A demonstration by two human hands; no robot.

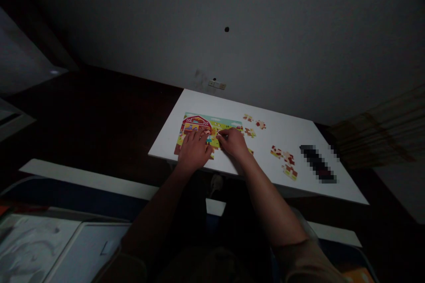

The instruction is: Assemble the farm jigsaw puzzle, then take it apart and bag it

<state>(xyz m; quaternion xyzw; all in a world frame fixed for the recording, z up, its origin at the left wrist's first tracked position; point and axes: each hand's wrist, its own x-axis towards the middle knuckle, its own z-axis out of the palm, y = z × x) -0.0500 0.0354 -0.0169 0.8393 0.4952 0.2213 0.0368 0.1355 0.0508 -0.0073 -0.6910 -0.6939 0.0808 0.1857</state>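
I have both hands down on the puzzle (199, 130), which lies at the table's (232, 106) near left corner, its long axis running 9 to 3. My left hand (194, 150) rests flat, fingers spread, gripping nothing I can see. My right hand (234, 143) presses its fingertips at the puzzle's right edge; whether it pinches a piece I cannot tell. Loose pieces (284, 159) lie at 3 o'clock, nearer the right hand.
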